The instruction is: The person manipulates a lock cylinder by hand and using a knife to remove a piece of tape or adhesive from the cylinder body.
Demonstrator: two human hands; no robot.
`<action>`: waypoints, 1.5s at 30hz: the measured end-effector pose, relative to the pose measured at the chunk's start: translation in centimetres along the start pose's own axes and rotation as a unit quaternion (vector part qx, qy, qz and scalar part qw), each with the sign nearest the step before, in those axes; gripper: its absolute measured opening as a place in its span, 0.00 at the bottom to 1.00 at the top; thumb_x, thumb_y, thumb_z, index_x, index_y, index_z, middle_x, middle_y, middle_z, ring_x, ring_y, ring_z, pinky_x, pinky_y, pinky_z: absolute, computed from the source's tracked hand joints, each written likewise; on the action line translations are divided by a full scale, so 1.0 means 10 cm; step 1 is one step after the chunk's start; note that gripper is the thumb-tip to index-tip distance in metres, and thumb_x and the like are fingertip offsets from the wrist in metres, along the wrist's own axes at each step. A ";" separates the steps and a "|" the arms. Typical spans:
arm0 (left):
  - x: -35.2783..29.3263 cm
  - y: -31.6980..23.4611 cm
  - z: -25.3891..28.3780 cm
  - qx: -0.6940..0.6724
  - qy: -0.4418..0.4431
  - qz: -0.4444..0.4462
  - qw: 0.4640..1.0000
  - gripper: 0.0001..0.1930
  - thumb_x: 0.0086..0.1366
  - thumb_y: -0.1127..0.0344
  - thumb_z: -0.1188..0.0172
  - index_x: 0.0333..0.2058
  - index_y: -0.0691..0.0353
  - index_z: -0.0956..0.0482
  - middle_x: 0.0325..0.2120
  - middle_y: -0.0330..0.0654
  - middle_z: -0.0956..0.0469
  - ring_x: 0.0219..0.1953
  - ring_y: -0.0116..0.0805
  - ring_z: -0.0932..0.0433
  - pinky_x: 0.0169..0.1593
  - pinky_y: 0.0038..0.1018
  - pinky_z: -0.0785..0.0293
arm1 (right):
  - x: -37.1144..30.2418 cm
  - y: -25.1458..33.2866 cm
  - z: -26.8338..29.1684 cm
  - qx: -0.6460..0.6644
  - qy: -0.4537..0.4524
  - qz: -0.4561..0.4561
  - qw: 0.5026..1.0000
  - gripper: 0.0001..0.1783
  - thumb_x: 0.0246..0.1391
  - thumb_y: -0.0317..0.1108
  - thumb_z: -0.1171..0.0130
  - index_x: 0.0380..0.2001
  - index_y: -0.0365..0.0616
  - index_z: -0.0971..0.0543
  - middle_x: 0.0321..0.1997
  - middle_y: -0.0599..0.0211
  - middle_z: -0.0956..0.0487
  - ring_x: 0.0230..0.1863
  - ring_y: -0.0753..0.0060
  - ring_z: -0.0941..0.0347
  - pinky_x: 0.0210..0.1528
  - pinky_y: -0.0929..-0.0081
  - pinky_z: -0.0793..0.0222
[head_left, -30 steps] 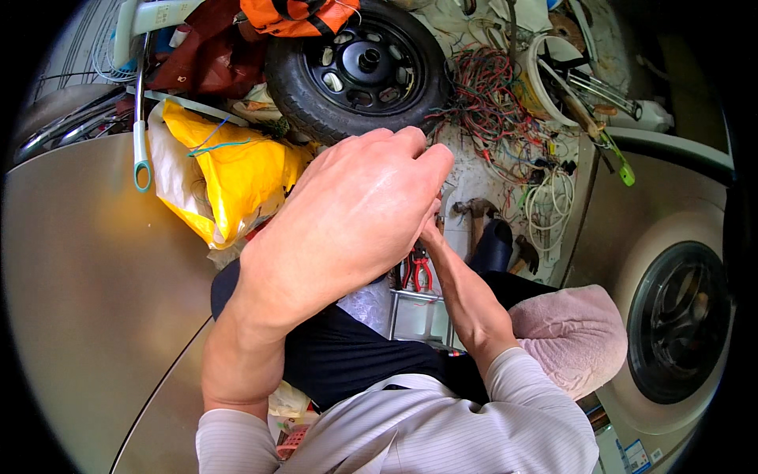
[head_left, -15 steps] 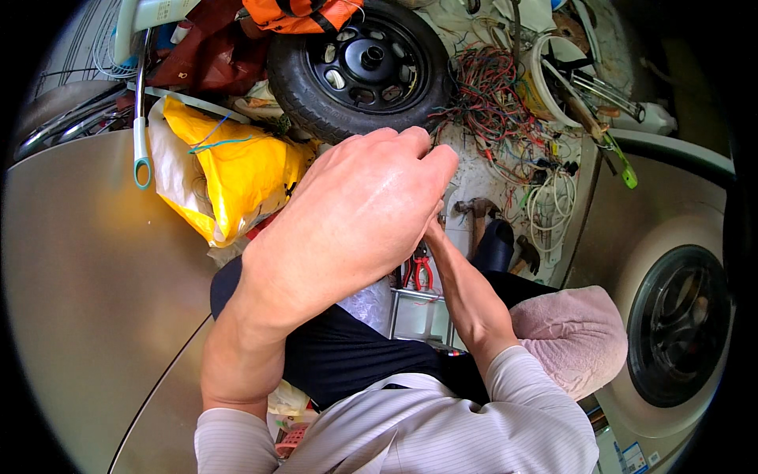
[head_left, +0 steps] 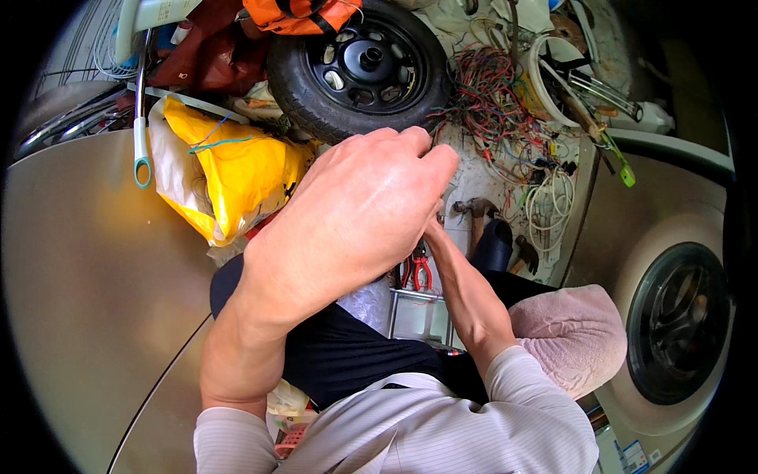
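My left hand [head_left: 355, 205] is raised close to the camera, its back facing up and its fingers curled downward. Whatever those fingers hold is hidden beneath the hand. Behind it is my right hand [head_left: 435, 227], almost wholly covered, with only its edge and wrist showing. A narrow bit of grey metal shows just past the left fingers; I cannot tell what it is. Below the hands, red-handled pliers [head_left: 416, 272] lie by a metal-framed rack [head_left: 421, 316]. A claw hammer [head_left: 477, 213] rests on the floor to the right of the hands.
A black wheel with a tyre [head_left: 359, 67] lies ahead, beside tangled wires [head_left: 493, 99] and a white bucket of tools [head_left: 553, 79]. At left is a yellow bag [head_left: 241, 170]. A second hammer [head_left: 526, 255] and a washing machine door [head_left: 681, 324] are at right. Pink cloth [head_left: 572, 336] covers my right knee.
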State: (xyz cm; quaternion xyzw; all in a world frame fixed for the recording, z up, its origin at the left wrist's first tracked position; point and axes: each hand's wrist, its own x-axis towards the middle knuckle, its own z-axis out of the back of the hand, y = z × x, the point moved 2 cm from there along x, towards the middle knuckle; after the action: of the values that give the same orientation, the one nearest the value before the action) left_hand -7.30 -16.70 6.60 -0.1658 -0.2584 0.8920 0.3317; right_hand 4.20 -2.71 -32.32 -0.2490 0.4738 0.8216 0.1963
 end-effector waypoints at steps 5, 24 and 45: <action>0.01 -0.01 0.01 0.002 -0.004 0.000 1.000 0.15 0.55 0.70 0.35 0.42 0.64 0.24 0.35 0.50 0.24 0.41 0.54 0.23 0.44 0.43 0.25 | -0.01 -0.05 -0.04 -0.025 -0.038 0.033 0.998 0.18 0.50 0.33 0.39 0.44 0.35 0.21 0.41 0.45 0.17 0.46 0.46 0.20 0.49 0.59 0.27; 0.03 -0.02 0.00 -0.001 0.001 0.002 1.000 0.16 0.55 0.70 0.34 0.42 0.64 0.24 0.35 0.49 0.24 0.41 0.53 0.23 0.44 0.42 0.25 | -0.09 0.01 -0.01 0.000 -0.032 -0.004 0.999 0.19 0.49 0.34 0.40 0.44 0.37 0.20 0.40 0.48 0.16 0.44 0.48 0.19 0.49 0.59 0.27; 0.02 0.06 -0.13 0.035 -0.020 -0.027 0.999 0.14 0.53 0.73 0.37 0.40 0.63 0.23 0.33 0.52 0.23 0.39 0.57 0.22 0.43 0.45 0.25 | -1.22 1.50 1.67 0.103 -0.007 0.231 0.967 0.14 0.55 0.18 0.41 0.46 0.38 0.22 0.37 0.69 0.18 0.35 0.79 0.24 0.37 0.78 0.27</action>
State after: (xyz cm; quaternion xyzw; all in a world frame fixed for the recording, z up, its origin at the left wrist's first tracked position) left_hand -7.16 -16.47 5.17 -0.1293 -0.2383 0.8943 0.3559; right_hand 1.84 3.78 -7.73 -0.1056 0.5995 0.7928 0.0289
